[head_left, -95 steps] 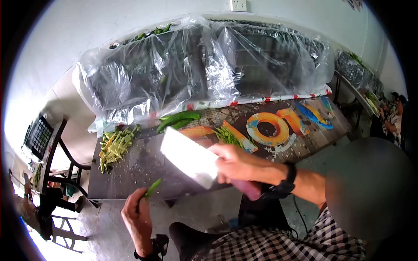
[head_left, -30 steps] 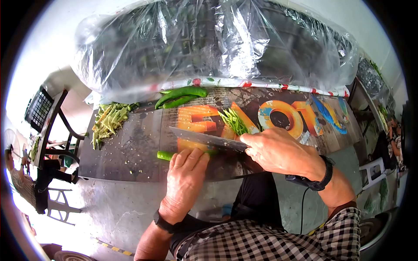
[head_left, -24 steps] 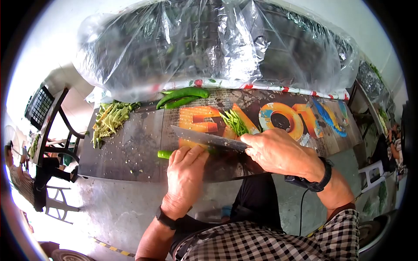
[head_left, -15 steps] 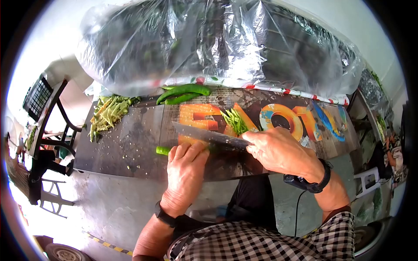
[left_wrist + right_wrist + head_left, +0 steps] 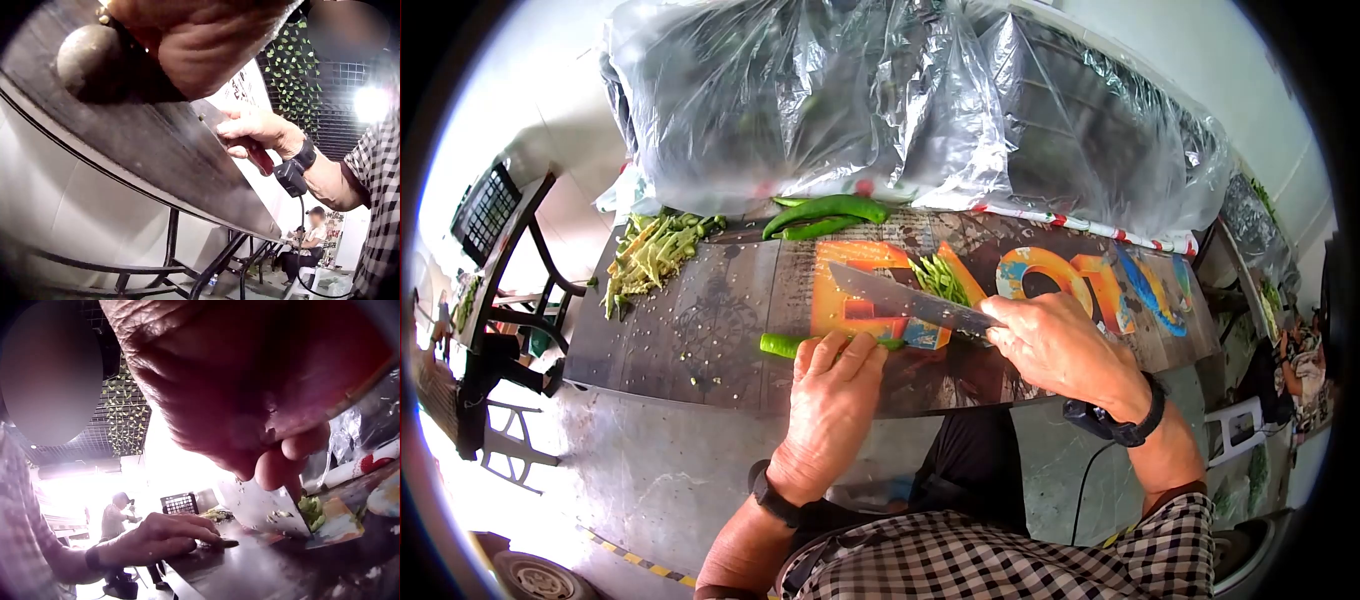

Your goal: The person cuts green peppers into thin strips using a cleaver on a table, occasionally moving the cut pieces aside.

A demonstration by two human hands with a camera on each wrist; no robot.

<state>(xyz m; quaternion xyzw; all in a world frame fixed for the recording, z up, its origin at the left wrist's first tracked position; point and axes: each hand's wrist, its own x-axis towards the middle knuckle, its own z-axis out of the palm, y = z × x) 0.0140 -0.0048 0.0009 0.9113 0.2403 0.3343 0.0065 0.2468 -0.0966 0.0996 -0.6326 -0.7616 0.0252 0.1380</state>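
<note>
In the head view my left hand [image 5: 828,415] holds a green chili pepper [image 5: 779,345] down near the table's front edge, fingers bent over it. One end of the pepper sticks out to the left; its middle is hidden under the fingers. My right hand [image 5: 1068,348] grips a cleaver [image 5: 905,302] by its handle, the blade pointing left just beyond the left fingertips. The right wrist view shows bits stuck to the broad blade [image 5: 259,506]. Cut green strips [image 5: 940,279] lie in a small pile behind the blade.
Whole green chili peppers [image 5: 828,213] lie at the table's back. A heap of pale cores and trimmings [image 5: 650,258] sits at the left. Plastic-wrapped seating [image 5: 820,120] lines the far edge of the table [image 5: 730,265]. Small seeds dot the surface.
My left hand has come from beyond the front edge, where it held a short green piece, onto the pepper. The cleaver came down to the table, then shifted slightly right, away from the left fingers.
</note>
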